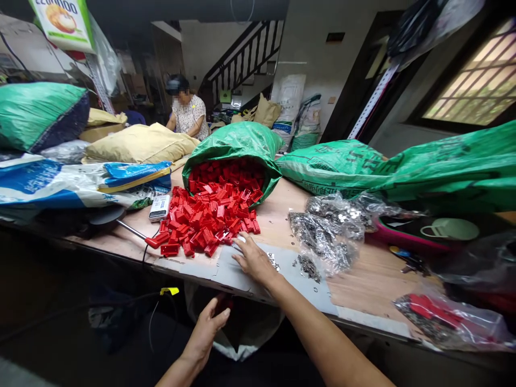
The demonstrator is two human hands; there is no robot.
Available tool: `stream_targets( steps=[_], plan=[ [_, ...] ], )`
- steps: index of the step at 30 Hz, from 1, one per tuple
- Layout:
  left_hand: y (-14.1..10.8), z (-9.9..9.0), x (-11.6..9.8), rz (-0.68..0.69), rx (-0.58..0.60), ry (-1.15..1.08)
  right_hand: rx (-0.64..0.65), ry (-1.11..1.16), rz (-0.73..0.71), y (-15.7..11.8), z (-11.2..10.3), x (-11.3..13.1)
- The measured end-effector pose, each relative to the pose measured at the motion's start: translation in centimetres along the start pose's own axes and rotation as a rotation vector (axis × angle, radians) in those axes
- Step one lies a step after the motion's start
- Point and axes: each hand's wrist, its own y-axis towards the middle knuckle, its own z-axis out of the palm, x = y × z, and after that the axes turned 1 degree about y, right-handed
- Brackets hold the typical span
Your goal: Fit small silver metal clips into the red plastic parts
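Note:
A heap of red plastic parts (201, 217) spills from an open green sack (237, 137) onto the table. My right hand (253, 258) lies over the grey sheet (226, 269) at the heap's front edge, fingers spread and touching or close to the nearest parts. Below the table edge, my left hand (207, 325) is held over an open white bag (237, 355), thumb and fingers apart. Something red shows dimly behind its fingertips; I cannot make out whether it touches them. Small metal pieces (308, 267) lie on the sheet right of my right hand.
Clear plastic bags of metal parts (322, 231) lie at the right, near a pink-rimmed tray (407, 239). Green sacks (338, 164) line the table's back. A white box (159, 207) stands left of the heap. Another person (189, 113) sits farther back.

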Motion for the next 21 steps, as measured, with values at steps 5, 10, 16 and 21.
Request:
stream_targets(
  steps=[5, 10, 16, 21],
  plan=[
    [-0.4, 0.1, -0.5, 0.022, -0.003, 0.046, 0.002, -0.007, 0.048, 2.9, 1.1, 0.0],
    [-1.9, 1.9, -3.2, 0.109, 0.062, -0.051, -0.006, 0.034, 0.018, 2.8, 0.7, 0.2],
    [-2.8, 3.2, -5.4, 0.014, 0.147, -0.294, -0.027, 0.393, -0.162, -3.5, -2.4, 3.4],
    [-2.7, 3.7, -4.9, -0.057, 0.201, -0.435, 0.195, 0.649, -0.243, -9.4, -4.8, 5.8]
  ],
)
